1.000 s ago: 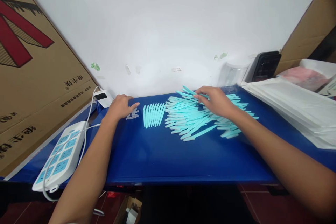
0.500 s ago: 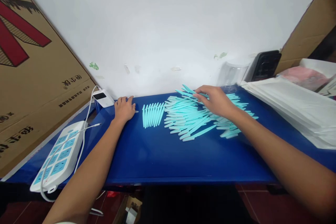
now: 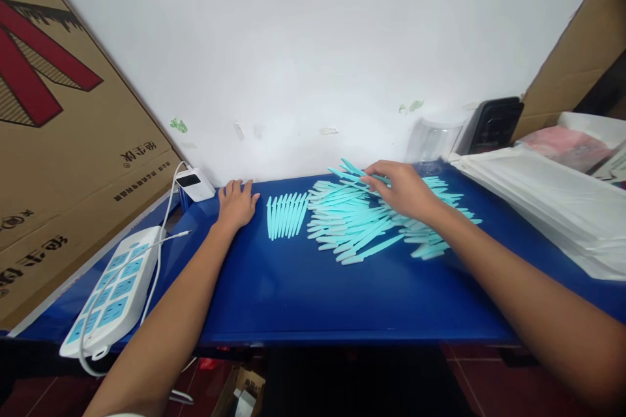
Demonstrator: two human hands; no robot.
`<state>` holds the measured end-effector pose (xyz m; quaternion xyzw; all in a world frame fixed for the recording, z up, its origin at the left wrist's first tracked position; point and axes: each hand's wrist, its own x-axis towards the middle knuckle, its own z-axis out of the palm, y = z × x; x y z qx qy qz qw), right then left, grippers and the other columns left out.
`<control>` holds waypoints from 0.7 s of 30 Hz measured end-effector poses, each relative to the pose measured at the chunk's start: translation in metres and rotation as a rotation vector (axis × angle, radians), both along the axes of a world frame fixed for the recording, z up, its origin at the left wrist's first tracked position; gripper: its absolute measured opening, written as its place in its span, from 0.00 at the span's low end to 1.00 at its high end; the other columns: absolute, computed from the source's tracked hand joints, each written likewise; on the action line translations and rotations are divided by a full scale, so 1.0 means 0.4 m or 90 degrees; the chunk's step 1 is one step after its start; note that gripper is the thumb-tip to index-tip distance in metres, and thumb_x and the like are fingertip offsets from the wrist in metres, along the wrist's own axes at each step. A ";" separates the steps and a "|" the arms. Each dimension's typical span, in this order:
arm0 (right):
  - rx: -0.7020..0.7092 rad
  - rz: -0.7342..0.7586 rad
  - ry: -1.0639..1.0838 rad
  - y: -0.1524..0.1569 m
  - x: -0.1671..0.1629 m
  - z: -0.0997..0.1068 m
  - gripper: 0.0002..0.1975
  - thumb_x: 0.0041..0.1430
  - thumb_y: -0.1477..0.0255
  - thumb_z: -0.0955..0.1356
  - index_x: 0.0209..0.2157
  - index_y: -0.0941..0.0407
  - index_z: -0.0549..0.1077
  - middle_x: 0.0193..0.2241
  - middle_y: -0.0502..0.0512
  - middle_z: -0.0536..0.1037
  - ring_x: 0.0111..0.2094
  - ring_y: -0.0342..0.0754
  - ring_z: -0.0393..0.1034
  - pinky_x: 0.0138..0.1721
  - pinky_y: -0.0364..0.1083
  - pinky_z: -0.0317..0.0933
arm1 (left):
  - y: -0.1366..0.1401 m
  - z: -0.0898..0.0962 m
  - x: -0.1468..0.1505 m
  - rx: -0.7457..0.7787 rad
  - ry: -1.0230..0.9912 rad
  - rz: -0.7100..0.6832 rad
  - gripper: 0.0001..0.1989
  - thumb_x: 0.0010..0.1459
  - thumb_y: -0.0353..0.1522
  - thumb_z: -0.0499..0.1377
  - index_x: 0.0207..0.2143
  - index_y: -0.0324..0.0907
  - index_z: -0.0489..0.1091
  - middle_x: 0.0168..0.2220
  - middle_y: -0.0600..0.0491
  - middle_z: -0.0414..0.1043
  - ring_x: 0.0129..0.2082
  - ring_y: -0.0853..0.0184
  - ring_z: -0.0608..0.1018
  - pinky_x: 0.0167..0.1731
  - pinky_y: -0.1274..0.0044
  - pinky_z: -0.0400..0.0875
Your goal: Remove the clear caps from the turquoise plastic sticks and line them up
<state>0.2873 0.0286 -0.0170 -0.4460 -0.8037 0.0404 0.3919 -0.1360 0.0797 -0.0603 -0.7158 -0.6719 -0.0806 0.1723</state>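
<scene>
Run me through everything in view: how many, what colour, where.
Row of sticks: about nine, teal, table's middle-left
Stick pile: too many to count, teal, right of the row
Held sticks: a few, teal, in right hand
Table: one, blue, centre
Wall: one, white, behind
Power strip: one, white and blue, left
Screened device: one, white, back left
Clear container: one, colourless, back right
Flat case: one, black, beside container
Sheet stack: one, white, right
Large carton: one, brown, far left
Small carton: one, brown, below table
Left hand: one, bare, on table
Right hand: one, bare, over pile
</scene>
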 end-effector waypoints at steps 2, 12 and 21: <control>0.000 0.001 0.001 0.001 0.001 -0.002 0.12 0.71 0.64 0.66 0.38 0.55 0.78 0.36 0.58 0.83 0.36 0.55 0.77 0.39 0.50 0.64 | 0.003 0.000 -0.020 0.008 0.004 0.016 0.30 0.73 0.41 0.46 0.70 0.34 0.62 0.68 0.30 0.62 0.69 0.41 0.60 0.66 0.50 0.52; -0.205 0.080 0.231 -0.054 -0.054 0.028 0.20 0.66 0.51 0.71 0.36 0.55 0.77 0.30 0.55 0.81 0.33 0.54 0.79 0.38 0.49 0.67 | -0.041 0.069 0.113 0.117 -0.300 -0.229 0.19 0.71 0.42 0.55 0.46 0.39 0.80 0.44 0.44 0.81 0.48 0.54 0.77 0.56 0.62 0.68; -0.307 0.246 0.461 -0.121 -0.162 0.016 0.24 0.57 0.48 0.76 0.35 0.56 0.78 0.31 0.53 0.80 0.30 0.49 0.76 0.36 0.48 0.72 | -0.242 0.097 0.399 -0.030 -0.717 -0.492 0.18 0.70 0.45 0.60 0.41 0.44 0.85 0.39 0.49 0.80 0.40 0.63 0.78 0.42 0.72 0.71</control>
